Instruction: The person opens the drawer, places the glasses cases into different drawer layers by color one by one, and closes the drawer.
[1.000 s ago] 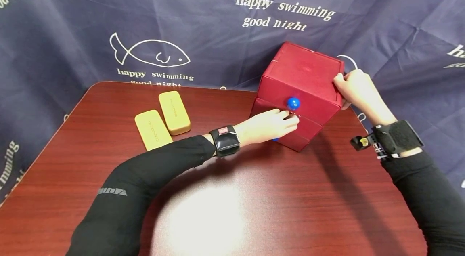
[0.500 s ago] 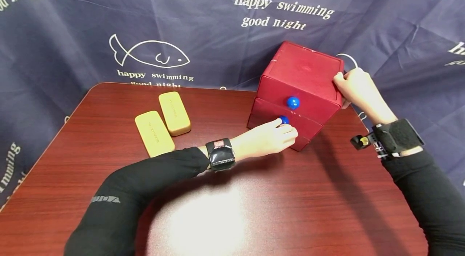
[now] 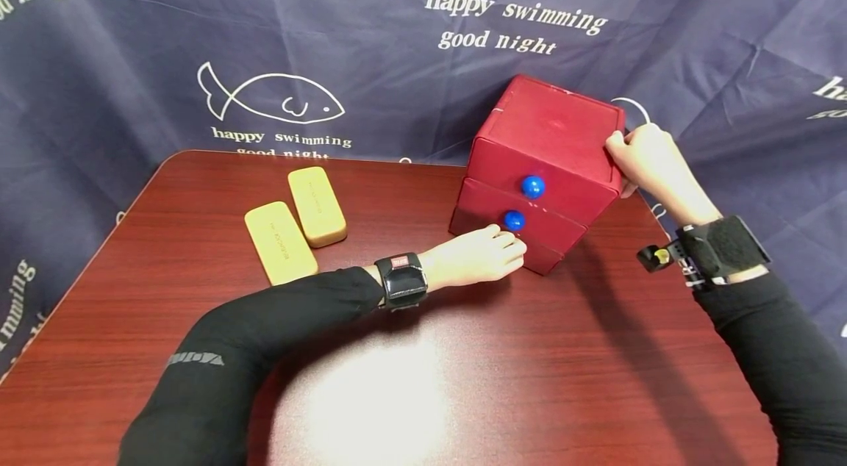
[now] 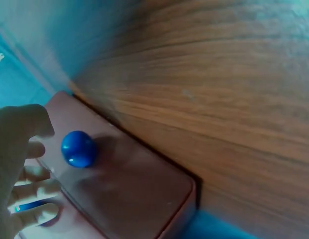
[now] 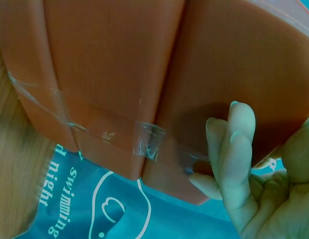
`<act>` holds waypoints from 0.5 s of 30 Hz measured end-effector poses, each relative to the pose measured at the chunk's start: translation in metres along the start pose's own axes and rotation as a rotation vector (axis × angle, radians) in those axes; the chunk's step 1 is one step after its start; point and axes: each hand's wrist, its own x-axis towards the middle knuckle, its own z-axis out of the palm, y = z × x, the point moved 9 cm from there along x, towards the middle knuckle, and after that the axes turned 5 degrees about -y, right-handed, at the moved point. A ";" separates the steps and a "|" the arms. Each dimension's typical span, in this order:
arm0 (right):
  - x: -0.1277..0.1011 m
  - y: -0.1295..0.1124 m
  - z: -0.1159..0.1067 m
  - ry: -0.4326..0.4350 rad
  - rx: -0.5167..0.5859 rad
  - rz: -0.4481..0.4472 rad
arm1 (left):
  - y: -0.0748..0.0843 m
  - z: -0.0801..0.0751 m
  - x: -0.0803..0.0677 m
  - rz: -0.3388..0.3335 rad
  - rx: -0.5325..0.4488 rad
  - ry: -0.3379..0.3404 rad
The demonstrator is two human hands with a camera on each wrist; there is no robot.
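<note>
A red drawer cabinet [image 3: 556,124] with three stacked drawers and round blue knobs stands at the back right of the table. My left hand [image 3: 473,258] is in front of its bottom drawer, just below the middle knob [image 3: 514,220], fingers loosely bent and holding nothing. In the left wrist view, the bottom knob [image 4: 78,149] sits apart from the fingertips; the head view hides it behind the hand. My right hand [image 3: 651,157] grips the cabinet's top right edge, thumb on top. Its fingers [image 5: 236,159] lie along the side in the right wrist view.
Two yellow rounded blocks [image 3: 281,242] [image 3: 317,206] lie on the left of the reddish wooden table [image 3: 562,378]. A dark blue curtain [image 3: 384,47] with white print hangs right behind the table. The top knob [image 3: 533,187] is above the left hand.
My left hand has moved down and slightly left, away from the middle knob, which its fingers covered before. The drawers look unmoved, and my right hand stays on the cabinet's edge.
</note>
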 end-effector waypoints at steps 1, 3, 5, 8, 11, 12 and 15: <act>0.000 0.000 0.000 0.001 -0.001 0.001 | 0.000 0.002 0.000 0.000 -0.004 -0.007; 0.000 0.000 0.000 0.001 -0.004 0.002 | 0.000 0.006 0.001 -0.004 -0.012 -0.018; 0.001 0.000 0.000 0.001 -0.003 0.001 | 0.000 0.010 0.001 -0.009 -0.011 -0.023; 0.001 0.000 0.001 0.001 -0.003 0.001 | 0.000 0.016 0.001 -0.014 -0.011 -0.021; 0.002 0.000 0.000 0.002 -0.004 0.002 | 0.000 0.021 0.001 -0.017 -0.005 -0.007; 0.002 0.000 0.000 0.002 -0.004 0.004 | 0.000 0.022 0.002 -0.017 -0.001 -0.003; 0.002 0.000 0.000 0.005 -0.003 0.004 | 0.001 0.025 0.003 -0.010 0.007 0.007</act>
